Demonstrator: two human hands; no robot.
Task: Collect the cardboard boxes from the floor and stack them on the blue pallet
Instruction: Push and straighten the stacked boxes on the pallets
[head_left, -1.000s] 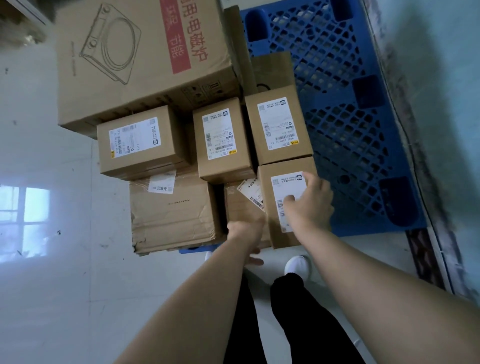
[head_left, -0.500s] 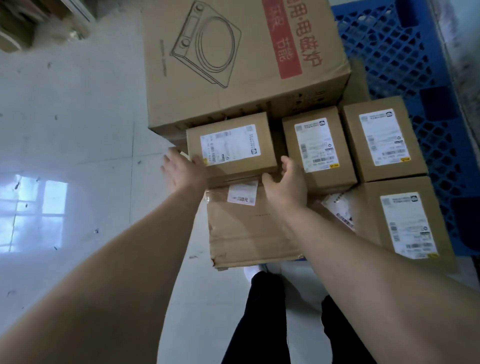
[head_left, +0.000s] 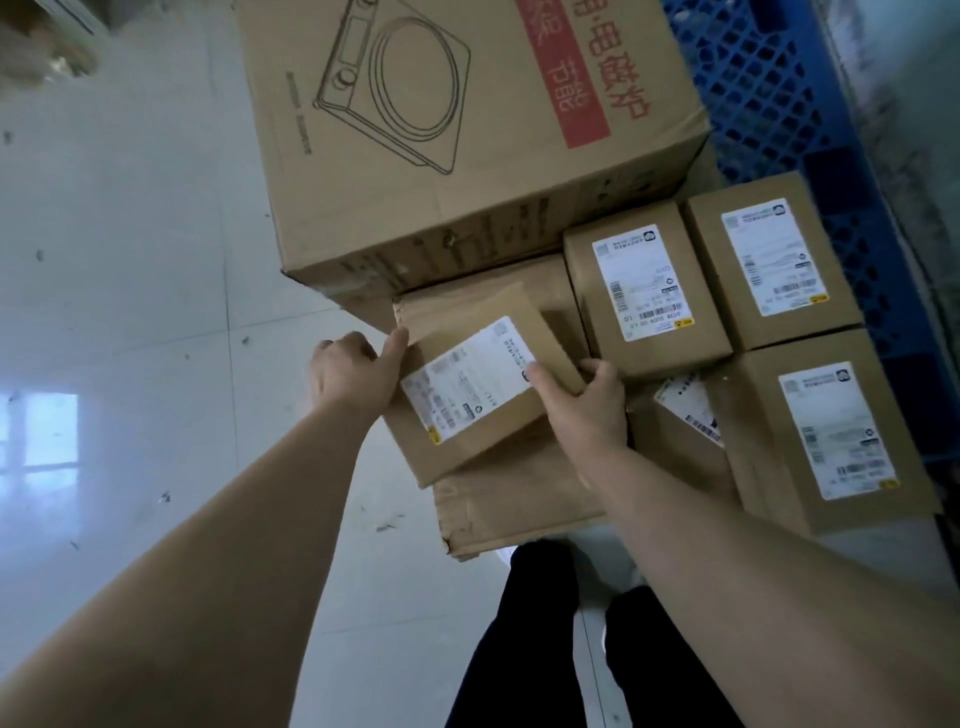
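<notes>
A small labelled cardboard box (head_left: 483, 384) is tilted above a larger crumpled brown box (head_left: 519, 493). My left hand (head_left: 353, 371) grips its left edge, thumb along the top corner. My right hand (head_left: 582, 402) grips its right edge, thumb on the label. To the right, three more small labelled boxes (head_left: 647, 296) (head_left: 769, 260) (head_left: 831, 431) sit in a cluster. A big box printed with a cooker drawing (head_left: 467, 135) lies behind. The blue pallet (head_left: 769, 93) shows at the upper right, under the boxes.
Pale tiled floor (head_left: 130, 312) spreads to the left, with a window reflection. A stained grey wall (head_left: 914, 130) runs along the pallet's right side. My dark trouser legs (head_left: 540, 649) stand right in front of the stack.
Both hands moved from the right-hand box to the left small box, took hold of its two sides and lifted it, turning it askew. The camera view has shifted left.
</notes>
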